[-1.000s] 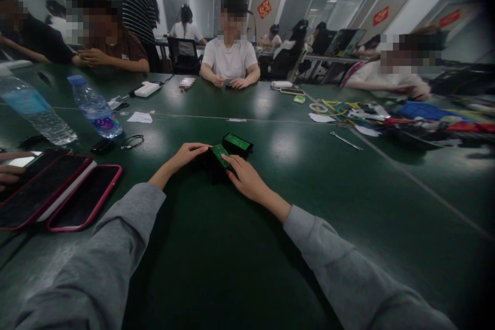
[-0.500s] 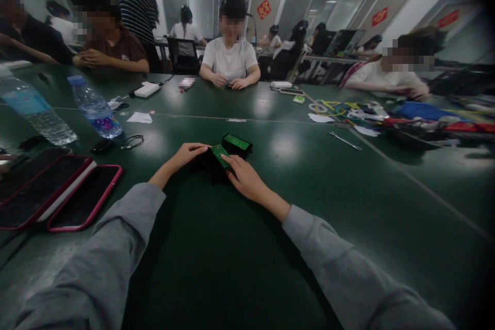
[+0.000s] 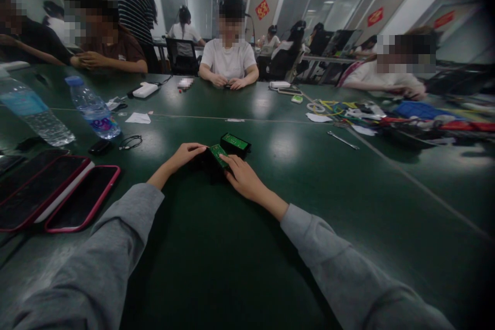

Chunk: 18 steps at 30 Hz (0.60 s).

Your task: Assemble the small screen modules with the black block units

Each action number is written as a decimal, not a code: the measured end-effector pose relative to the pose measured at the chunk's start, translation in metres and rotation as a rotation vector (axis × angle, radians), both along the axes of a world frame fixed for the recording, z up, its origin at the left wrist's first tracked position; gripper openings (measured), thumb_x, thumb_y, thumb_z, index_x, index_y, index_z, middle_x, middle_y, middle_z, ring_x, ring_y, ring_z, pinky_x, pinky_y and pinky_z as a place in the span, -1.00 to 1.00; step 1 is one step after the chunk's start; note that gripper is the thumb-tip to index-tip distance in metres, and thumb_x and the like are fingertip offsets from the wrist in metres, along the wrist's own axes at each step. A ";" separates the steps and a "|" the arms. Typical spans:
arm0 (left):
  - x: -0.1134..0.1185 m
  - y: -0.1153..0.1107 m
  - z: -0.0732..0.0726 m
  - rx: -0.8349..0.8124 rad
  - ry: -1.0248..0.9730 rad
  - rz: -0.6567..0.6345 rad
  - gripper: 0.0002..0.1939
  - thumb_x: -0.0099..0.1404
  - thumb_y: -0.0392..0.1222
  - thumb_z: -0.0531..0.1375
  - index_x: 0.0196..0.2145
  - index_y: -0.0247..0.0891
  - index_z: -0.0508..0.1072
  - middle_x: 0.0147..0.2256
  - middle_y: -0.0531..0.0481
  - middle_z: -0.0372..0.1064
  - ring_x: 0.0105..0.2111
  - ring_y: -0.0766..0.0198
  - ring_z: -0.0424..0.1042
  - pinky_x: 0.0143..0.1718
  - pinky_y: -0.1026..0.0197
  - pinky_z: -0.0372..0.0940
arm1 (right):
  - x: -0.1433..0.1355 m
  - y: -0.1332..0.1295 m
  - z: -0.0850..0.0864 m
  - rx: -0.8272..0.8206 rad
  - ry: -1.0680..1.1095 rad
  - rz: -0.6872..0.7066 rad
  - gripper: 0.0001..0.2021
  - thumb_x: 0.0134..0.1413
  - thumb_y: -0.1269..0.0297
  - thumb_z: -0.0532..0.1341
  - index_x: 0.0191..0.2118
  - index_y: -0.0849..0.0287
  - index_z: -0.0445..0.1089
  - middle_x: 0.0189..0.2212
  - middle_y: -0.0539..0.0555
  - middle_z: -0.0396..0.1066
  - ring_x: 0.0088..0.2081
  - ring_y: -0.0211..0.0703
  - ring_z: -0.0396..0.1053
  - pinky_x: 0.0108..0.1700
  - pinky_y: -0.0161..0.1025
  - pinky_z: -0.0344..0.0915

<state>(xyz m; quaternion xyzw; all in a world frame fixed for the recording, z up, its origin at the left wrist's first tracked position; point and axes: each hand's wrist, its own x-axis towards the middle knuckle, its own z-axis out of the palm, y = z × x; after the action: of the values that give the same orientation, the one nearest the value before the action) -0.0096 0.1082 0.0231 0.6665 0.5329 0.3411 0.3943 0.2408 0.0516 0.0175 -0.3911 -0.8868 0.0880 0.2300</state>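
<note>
A green circuit board [image 3: 218,152] lies face up between my hands, with dark parts beneath and beside it that blend into the table. My left hand [image 3: 187,154] has its fingers together, and their tips meet the board's upper left corner. From the right, my right hand [image 3: 243,176] grips the board, its fingers resting over the right edge and top face. Just behind sits a black open case [image 3: 246,150] with a second green board [image 3: 234,141] showing inside it.
Two phones, one in a red-rimmed case [image 3: 83,198], lie left, below water bottles [image 3: 96,113] and a cable loop [image 3: 131,142]. A wrench [image 3: 343,139] and a pile of cables [image 3: 359,111] lie right. Other people sit around the green table [image 3: 232,268].
The hands and board keep nearly the same pose. The whole view has shifted very slightly.
</note>
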 end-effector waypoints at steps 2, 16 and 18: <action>0.000 0.001 -0.001 0.018 0.023 0.008 -0.50 0.20 0.16 0.16 -0.11 -0.30 0.55 -0.25 -0.11 0.52 -0.35 0.24 0.40 -0.46 0.29 0.22 | 0.000 0.000 0.000 0.000 -0.002 -0.001 -0.50 0.31 0.30 0.02 0.32 0.11 -0.03 0.16 0.23 0.17 0.06 0.05 0.27 0.01 0.06 0.32; 0.007 -0.012 -0.005 0.527 0.519 0.279 -0.56 0.42 0.04 -0.11 -0.27 -0.22 0.49 -0.24 -0.08 0.47 -0.26 0.20 0.39 -0.26 0.21 0.18 | -0.001 0.001 -0.001 0.024 -0.016 -0.012 -0.51 0.32 0.27 0.01 0.32 0.14 -0.02 0.15 0.24 0.17 0.07 0.05 0.26 0.02 0.03 0.32; 0.009 -0.019 -0.003 0.570 0.615 0.344 -0.58 0.42 0.02 -0.10 -0.32 -0.23 0.45 -0.31 -0.08 0.45 -0.33 0.22 0.36 -0.33 0.21 0.13 | -0.001 0.001 -0.001 0.024 -0.017 -0.010 -0.51 0.33 0.27 0.01 0.32 0.13 -0.03 0.15 0.23 0.18 0.06 0.04 0.27 0.01 0.03 0.32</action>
<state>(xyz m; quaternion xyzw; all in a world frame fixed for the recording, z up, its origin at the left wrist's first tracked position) -0.0001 0.0893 0.0198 0.7206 0.6131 0.3208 -0.0439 0.2396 0.0521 0.0167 -0.3933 -0.8879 0.0726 0.2274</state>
